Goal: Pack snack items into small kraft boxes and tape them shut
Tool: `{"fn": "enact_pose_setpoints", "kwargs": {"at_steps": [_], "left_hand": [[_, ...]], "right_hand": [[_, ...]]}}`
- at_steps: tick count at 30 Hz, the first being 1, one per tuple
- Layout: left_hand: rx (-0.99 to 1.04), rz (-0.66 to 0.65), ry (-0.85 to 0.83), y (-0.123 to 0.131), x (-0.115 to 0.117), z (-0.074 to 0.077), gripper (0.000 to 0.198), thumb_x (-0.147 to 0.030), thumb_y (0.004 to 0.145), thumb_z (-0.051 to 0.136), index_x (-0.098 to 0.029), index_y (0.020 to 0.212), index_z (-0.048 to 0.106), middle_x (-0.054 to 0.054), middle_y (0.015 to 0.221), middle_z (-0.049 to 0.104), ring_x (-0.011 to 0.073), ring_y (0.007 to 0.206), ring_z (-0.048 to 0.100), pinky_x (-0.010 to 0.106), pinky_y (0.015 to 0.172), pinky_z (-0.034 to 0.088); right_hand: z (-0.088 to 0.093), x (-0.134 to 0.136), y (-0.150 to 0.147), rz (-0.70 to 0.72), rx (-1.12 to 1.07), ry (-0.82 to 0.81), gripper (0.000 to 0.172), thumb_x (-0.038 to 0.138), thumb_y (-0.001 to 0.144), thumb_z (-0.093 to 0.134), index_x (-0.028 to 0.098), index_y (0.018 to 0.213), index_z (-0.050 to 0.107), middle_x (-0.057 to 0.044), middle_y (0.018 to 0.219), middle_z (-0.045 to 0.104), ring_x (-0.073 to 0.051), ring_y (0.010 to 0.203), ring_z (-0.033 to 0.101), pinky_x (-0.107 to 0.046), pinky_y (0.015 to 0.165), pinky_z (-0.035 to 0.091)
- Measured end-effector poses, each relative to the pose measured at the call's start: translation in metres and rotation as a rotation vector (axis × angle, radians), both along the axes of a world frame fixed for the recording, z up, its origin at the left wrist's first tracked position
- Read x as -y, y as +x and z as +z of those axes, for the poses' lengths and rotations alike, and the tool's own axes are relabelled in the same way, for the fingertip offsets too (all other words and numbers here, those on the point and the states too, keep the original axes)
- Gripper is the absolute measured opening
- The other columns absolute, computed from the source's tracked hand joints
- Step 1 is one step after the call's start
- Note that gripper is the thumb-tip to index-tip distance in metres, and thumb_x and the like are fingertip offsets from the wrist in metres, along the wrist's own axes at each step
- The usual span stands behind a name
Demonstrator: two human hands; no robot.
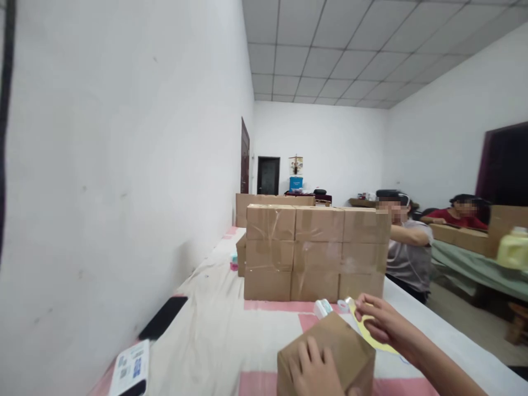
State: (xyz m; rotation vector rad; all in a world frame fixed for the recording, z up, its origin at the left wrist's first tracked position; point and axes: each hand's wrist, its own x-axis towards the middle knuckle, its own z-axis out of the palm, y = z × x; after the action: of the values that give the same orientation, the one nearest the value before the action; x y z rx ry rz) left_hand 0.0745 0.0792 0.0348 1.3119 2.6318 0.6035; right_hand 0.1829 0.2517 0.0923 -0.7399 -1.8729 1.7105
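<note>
A closed brown cardboard box (350, 344) stands at the bottom centre, turned with one corner away from me. My left hand (315, 371) rests on its top, fingers spread and empty. Beyond the box's right side hangs my right hand (377, 320), its fingers curled in toward the thumb. A small pale piece shows at those fingertips; whether it is gripped, I cannot make out. Close by on the table lie a roll of clear tape (342, 305), a small white packet (323, 309) and a yellow flat item (367, 330), partly covered by my right hand and forearm.
A taped stack of cardboard boxes (317, 253) rises just ahead. On the left lie a black flat object (164, 317) and a white printed box (131, 366) by the wall. One person (408, 253) sits beyond the stack's right end, another (457, 214) farther right.
</note>
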Motion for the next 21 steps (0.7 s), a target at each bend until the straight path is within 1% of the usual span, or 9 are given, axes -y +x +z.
{"fn": "enact_pose_setpoints", "kwargs": {"at_steps": [2,4,6,8,11,13,15,17,21], "left_hand": [[0.081,0.011,-0.020,-0.005,0.003,0.018,0.064,-0.063,0.074,0.070,-0.027,0.128,0.068,0.010,0.151,0.052,0.0384,0.139,0.037,0.057,0.112,0.032],[0.073,0.016,0.029,-0.011,0.007,0.026,0.045,-0.055,0.084,0.062,-0.027,0.117,0.073,0.010,0.140,0.060,0.0358,0.133,0.044,0.055,0.107,0.037],[0.035,0.039,0.127,-0.017,0.010,0.023,0.029,-0.041,0.092,0.054,-0.029,0.104,0.077,0.007,0.128,0.066,0.0320,0.123,0.052,0.051,0.100,0.041],[0.013,0.066,0.234,-0.021,0.013,0.011,0.025,-0.034,0.094,0.052,-0.031,0.093,0.077,0.004,0.118,0.069,0.0289,0.114,0.056,0.048,0.094,0.042],[0.023,0.074,0.344,-0.023,0.014,-0.006,0.018,-0.035,0.092,0.058,-0.033,0.089,0.075,0.001,0.109,0.070,0.0272,0.107,0.058,0.048,0.091,0.042],[0.050,0.056,0.356,-0.024,0.013,-0.011,0.014,-0.034,0.090,0.062,-0.033,0.089,0.075,0.001,0.106,0.070,0.0271,0.105,0.057,0.048,0.089,0.041],[0.078,0.044,0.348,-0.025,0.013,-0.013,0.012,-0.034,0.090,0.063,-0.032,0.087,0.074,0.001,0.104,0.069,0.0268,0.104,0.056,0.047,0.088,0.040],[0.092,0.046,0.342,-0.025,0.013,-0.013,0.012,-0.035,0.090,0.062,-0.033,0.086,0.073,0.000,0.102,0.069,0.0258,0.103,0.056,0.046,0.087,0.038],[0.047,0.050,0.305,-0.024,0.019,-0.007,0.014,-0.034,0.093,0.059,-0.033,0.086,0.071,-0.002,0.101,0.067,0.0242,0.101,0.054,0.044,0.086,0.036]], "right_hand": [[0.006,0.002,-0.007,0.060,0.050,0.013,0.042,0.052,0.076,0.075,0.019,0.082,0.050,0.002,0.074,0.063,0.001,0.039,0.025,-0.023,0.045,0.008],[0.009,0.003,-0.013,0.113,0.094,0.026,0.041,0.051,0.077,0.075,0.019,0.082,0.050,0.003,0.068,0.062,0.001,0.038,0.023,-0.023,0.044,0.007],[0.009,0.005,-0.016,0.149,0.129,0.027,0.041,0.051,0.078,0.074,0.019,0.084,0.050,0.004,0.063,0.060,0.000,0.037,0.022,-0.023,0.043,0.008],[0.009,0.008,-0.017,0.169,0.158,0.013,0.041,0.052,0.079,0.074,0.019,0.086,0.051,0.003,0.062,0.059,0.000,0.037,0.022,-0.022,0.043,0.008],[0.010,0.013,-0.019,0.166,0.197,-0.012,0.041,0.051,0.078,0.076,0.019,0.087,0.052,0.003,0.062,0.059,-0.001,0.038,0.023,-0.022,0.043,0.008],[0.012,0.015,-0.020,0.152,0.221,-0.023,0.041,0.050,0.076,0.078,0.019,0.088,0.053,0.003,0.062,0.059,-0.001,0.039,0.023,-0.022,0.043,0.008],[0.016,0.016,-0.022,0.135,0.246,-0.036,0.039,0.048,0.075,0.078,0.018,0.091,0.057,0.002,0.062,0.059,-0.001,0.038,0.023,-0.022,0.043,0.008],[0.019,0.016,-0.023,0.121,0.277,-0.054,0.040,0.043,0.076,0.076,0.018,0.104,0.062,0.001,0.064,0.062,-0.002,0.039,0.026,-0.021,0.043,0.010],[0.024,0.018,-0.025,0.095,0.324,-0.082,0.066,0.036,0.074,0.076,0.016,0.133,0.058,-0.001,0.064,0.063,-0.004,0.040,0.030,-0.021,0.043,0.012]]}}
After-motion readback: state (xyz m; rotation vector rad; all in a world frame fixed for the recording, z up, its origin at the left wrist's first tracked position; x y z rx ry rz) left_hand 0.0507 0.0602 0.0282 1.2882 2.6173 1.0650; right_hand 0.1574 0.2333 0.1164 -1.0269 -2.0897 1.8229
